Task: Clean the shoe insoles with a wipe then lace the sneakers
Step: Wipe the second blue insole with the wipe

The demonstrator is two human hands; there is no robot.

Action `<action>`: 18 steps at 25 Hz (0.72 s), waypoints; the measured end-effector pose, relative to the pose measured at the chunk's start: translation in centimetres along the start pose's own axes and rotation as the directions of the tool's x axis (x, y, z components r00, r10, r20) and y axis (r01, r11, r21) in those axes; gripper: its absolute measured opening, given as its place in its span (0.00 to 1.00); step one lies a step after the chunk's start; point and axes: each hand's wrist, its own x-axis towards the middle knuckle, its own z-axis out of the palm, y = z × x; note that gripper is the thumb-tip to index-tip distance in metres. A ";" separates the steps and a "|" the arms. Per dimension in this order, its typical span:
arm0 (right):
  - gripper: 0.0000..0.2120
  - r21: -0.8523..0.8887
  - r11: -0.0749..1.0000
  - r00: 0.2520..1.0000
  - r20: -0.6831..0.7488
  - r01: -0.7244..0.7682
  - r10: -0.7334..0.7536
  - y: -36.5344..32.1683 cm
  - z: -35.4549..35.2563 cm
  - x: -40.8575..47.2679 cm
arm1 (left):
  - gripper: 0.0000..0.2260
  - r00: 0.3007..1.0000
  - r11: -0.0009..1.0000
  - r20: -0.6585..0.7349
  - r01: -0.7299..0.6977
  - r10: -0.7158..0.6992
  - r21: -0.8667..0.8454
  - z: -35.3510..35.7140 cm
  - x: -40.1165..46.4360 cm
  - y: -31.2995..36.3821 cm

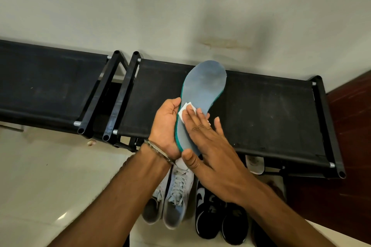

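A grey-blue insole (203, 86) with a teal edge is held up in front of me, toe end pointing away. My left hand (165, 126) grips its heel half from the left side, fingers curled behind it. My right hand (208, 146) lies flat with straight fingers on the insole, pressing a small folded white wipe (185, 109) against its middle. Below my arms, a pair of light grey laced sneakers (174, 198) stands on the floor.
A black fabric shoe rack (271, 114) runs along the wall behind the insole, with a second rack section (44, 86) to the left. A black and white sneaker pair (218, 216) stands right of the grey pair. A white shoe (255, 163) peeks from under the rack.
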 end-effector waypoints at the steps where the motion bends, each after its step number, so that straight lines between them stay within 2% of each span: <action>1: 0.39 0.030 0.999 1.000 0.020 0.016 -0.016 -0.4 0.1 -0.2 | 0.25 1.000 1.000 0.001 -0.003 0.003 -0.031 -0.1 0.1 0.2; 5: 0.39 0.147 0.989 0.998 0.056 0.034 -0.042 -1.0 0.3 -0.5 | 0.23 1.000 0.994 -0.023 -0.018 0.016 -0.105 -0.9 0.5 0.6; 9: 0.36 0.304 0.952 0.994 0.081 0.046 -0.074 -1.6 -0.1 -1.1 | 0.23 0.998 0.976 0.014 -0.054 0.058 -0.211 -1.5 0.9 1.4; 11: 0.35 0.250 0.966 0.994 0.069 0.069 -0.089 -1.5 -0.2 -1.1 | 0.22 0.997 0.973 0.036 -0.063 0.073 -0.221 -1.5 1.0 1.5; 15: 0.35 0.001 0.998 0.998 0.000 0.056 -0.056 -0.1 -0.1 -0.4 | 0.23 0.993 0.982 0.093 -0.055 0.073 -0.182 -1.0 0.9 1.3; 16: 0.35 0.007 0.999 0.999 -0.005 0.052 -0.052 -0.3 0.1 -0.5 | 0.23 0.992 0.980 0.091 -0.065 0.083 -0.190 -1.0 0.9 1.3; 18: 0.34 0.139 0.988 0.997 0.014 0.069 -0.072 -1.1 0.3 -0.8 | 0.23 0.990 0.973 0.099 -0.076 0.099 -0.218 -1.1 0.8 1.7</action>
